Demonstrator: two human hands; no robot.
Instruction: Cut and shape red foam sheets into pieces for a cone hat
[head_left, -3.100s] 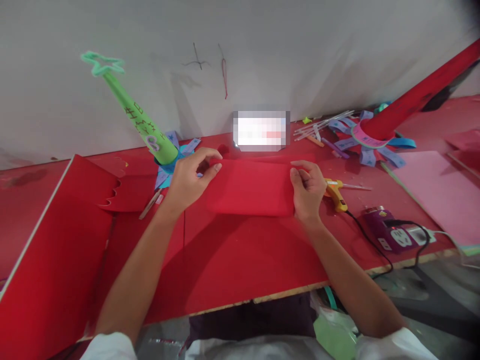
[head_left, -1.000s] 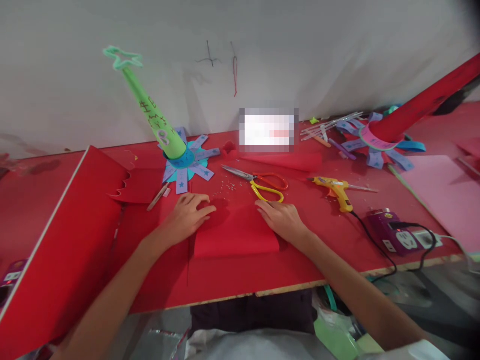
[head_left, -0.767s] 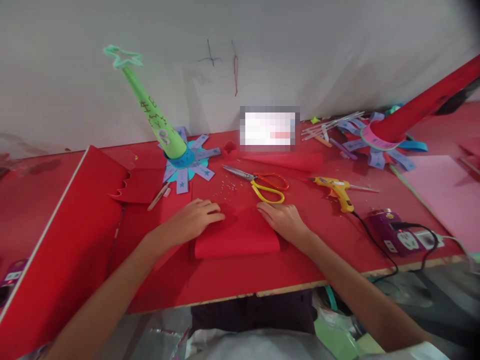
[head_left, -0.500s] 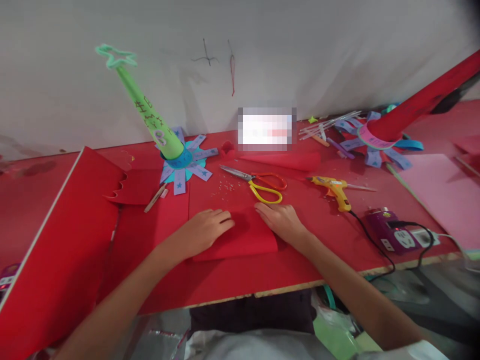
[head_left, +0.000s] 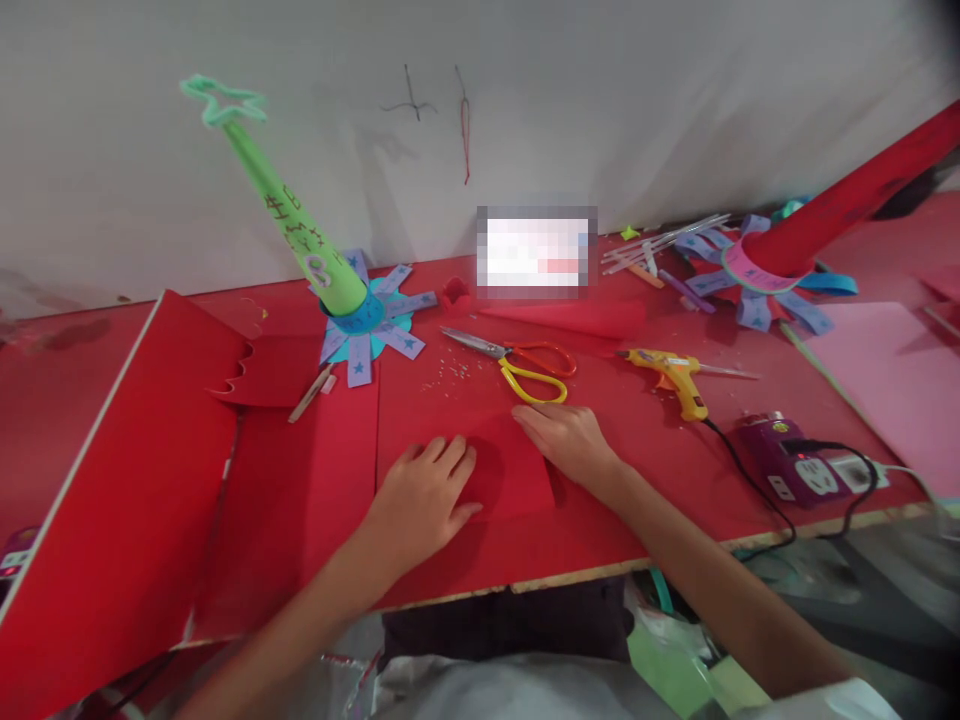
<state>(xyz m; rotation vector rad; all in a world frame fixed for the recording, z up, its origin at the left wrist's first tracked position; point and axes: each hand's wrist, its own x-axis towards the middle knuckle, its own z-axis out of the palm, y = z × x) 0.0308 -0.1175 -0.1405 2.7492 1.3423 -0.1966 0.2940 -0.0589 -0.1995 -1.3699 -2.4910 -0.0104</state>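
Left hand point(head_left: 424, 490): palm down on the red sheet, my fingers slightly spread and bent, the thumb held apart from them.
Right hand point(head_left: 566, 440): at the sheet's far right part, my fingers pressed together and stretched out; I cannot tell whether the thumb pinches the edge.
Red sheet point(head_left: 514, 470): on the red table point(head_left: 637, 440) in front of me, partly under both my hands.
Scissors point(head_left: 510, 358): just beyond my right fingers, handles slightly apart, blades pointing left.
Yellow glue gun point(head_left: 677, 378): lying on its side to the right of the scissors, near the purple socket block point(head_left: 795, 465).
Green cone point(head_left: 289, 215): leaning to the left, its blue base ringed by lilac strips.
Red roll point(head_left: 581, 318): lying beyond the scissors, in front of a pixelated bright rectangle point(head_left: 536, 250).
Pink sheet point(head_left: 892, 380): flat at the far right.
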